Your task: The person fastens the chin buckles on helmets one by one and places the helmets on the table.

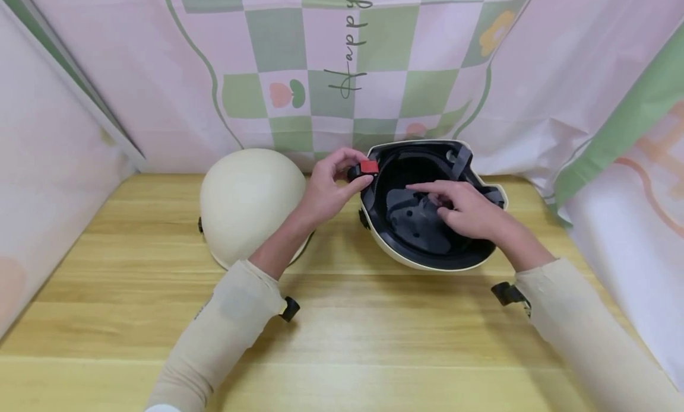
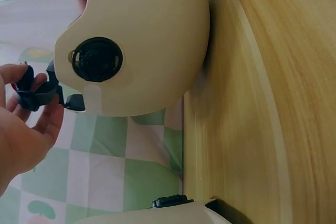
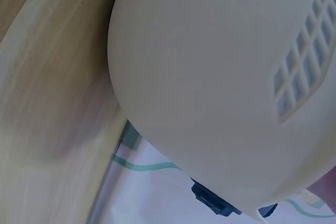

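Note:
An upturned cream helmet (image 1: 398, 256) lies with its black padded inside (image 1: 411, 231) facing up. At its left rim, my left hand (image 1: 327, 187) pinches a black strap buckle (image 2: 37, 94) with a red part (image 1: 369, 167) on top. My right hand (image 1: 466, 209) is over the helmet's hollow, index finger straight and pointing left, the other fingers bent. Whether its fingertips touch the padding cannot be told. The left wrist view shows a round black fitting (image 2: 98, 59) on the helmet's side; in the right wrist view the shell (image 3: 199, 72) hides most of that hand.
A second cream helmet (image 1: 251, 204) sits dome up on the wooden table (image 1: 342, 346), left of the first and beside my left forearm. Behind both hangs a checked cloth (image 1: 331, 44). More cloth (image 1: 630, 263) drapes along the right side.

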The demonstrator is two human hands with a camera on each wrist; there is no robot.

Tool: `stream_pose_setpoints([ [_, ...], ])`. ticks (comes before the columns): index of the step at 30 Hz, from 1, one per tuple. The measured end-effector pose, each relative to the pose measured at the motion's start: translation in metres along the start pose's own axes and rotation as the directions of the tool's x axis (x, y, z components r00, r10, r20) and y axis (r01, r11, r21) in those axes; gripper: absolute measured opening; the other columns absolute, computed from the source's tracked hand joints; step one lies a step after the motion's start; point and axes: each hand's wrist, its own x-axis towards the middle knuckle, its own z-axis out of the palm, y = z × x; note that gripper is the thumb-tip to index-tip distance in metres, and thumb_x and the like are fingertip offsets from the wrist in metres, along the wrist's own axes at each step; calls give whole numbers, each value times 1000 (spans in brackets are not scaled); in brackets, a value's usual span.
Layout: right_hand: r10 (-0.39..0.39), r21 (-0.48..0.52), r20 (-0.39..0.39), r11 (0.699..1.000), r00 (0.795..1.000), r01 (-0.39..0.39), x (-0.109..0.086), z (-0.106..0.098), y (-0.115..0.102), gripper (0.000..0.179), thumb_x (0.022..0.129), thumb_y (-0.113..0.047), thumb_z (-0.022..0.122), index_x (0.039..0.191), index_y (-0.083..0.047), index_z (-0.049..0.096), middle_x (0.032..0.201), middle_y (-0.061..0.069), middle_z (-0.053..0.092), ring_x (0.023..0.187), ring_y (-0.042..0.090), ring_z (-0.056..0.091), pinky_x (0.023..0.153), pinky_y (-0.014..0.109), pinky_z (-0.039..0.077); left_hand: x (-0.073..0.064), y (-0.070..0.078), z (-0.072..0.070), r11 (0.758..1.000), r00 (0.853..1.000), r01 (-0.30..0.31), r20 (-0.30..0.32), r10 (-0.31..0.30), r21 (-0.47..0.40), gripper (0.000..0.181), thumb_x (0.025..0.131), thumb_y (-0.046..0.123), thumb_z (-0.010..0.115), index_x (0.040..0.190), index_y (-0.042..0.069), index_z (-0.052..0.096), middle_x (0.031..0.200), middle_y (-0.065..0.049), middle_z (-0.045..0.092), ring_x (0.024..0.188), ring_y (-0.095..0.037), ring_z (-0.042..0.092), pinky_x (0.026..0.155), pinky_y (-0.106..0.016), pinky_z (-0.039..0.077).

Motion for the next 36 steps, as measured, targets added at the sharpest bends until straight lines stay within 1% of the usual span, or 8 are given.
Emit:
stream_pose_setpoints([
  [6, -6, 10, -53, 1000, 999, 7, -2, 2, 3, 52, 82, 14, 52, 127, -5, 71, 83, -1, 56, 79, 15, 50, 75, 30, 39, 0, 0, 2, 999, 999, 29, 21, -29, 23, 30, 97, 3, 72, 126, -4, 70, 117, -18, 72, 87, -23, 60, 77, -23, 48],
  [12, 18, 4, -53, 1000, 998, -18, -4, 2, 2, 55, 82, 13, 53, 131, -5, 69, 79, -2, 53, 75, 14, 48, 73, 32, 39, -2, 1, 3, 999, 999, 37, 35, -38, 35, 30, 97, 3, 72, 126, -4, 70, 115, -18, 71, 83, -23, 59, 74, -24, 47],
  [18, 62, 39, -71, 997, 995, -60, -6, 4, 3, 40, 80, 10, 57, 113, -3, 74, 84, 0, 60, 76, 15, 52, 70, 28, 41, -1, -1, 3, 999, 999, 22, 40, -24, 43, 30, 97, 3, 72, 126, -4, 69, 114, -18, 71, 83, -24, 59, 75, -24, 48],
  [23, 24, 108, -109, 994, 994, -12, -9, 4, 7, 37, 80, 9, 61, 111, -4, 76, 96, 5, 74, 83, 13, 66, 76, 19, 49, -1, -1, 5, 999, 999, 22, 43, -24, 48, 29, 96, 3, 72, 125, -4, 70, 113, -18, 71, 83, -24, 59, 78, -34, 51],
  [26, 20, 142, -149, 990, 989, 1, -12, 5, 5, 28, 85, 1, 69, 111, -8, 77, 96, 4, 75, 83, 10, 68, 78, 15, 50, -1, -2, 6, 999, 998, 21, 53, -24, 50, 29, 96, 2, 73, 123, -4, 70, 111, -18, 71, 83, -24, 60, 80, -38, 52],
  [28, 30, 136, -186, 991, 982, -5, -12, 6, 5, 21, 87, -6, 76, 107, -10, 78, 89, 1, 73, 78, 8, 67, 74, 17, 49, -1, -1, 6, 999, 998, 11, 56, -14, 52, 28, 95, 2, 74, 122, -4, 70, 112, -18, 72, 86, -24, 62, 82, -37, 52],
  [31, 42, 120, -231, 993, 972, -14, -9, 8, 3, 19, 84, -14, 86, 101, -13, 78, 80, -2, 68, 71, 9, 62, 68, 20, 47, -2, -1, 4, 999, 999, -2, 48, -1, 55, 28, 94, 0, 74, 121, -5, 70, 112, -18, 74, 91, -25, 64, 83, -30, 52],
  [36, 17, 111, -251, 994, 968, 11, -2, 11, 1, 21, 81, -11, 89, 97, -11, 77, 81, -1, 66, 71, 13, 60, 68, 19, 46, -4, -1, 0, 996, 999, 13, 40, -16, 84, 26, 92, 0, 76, 117, -3, 71, 110, -16, 75, 96, -24, 64, 84, -26, 50],
])
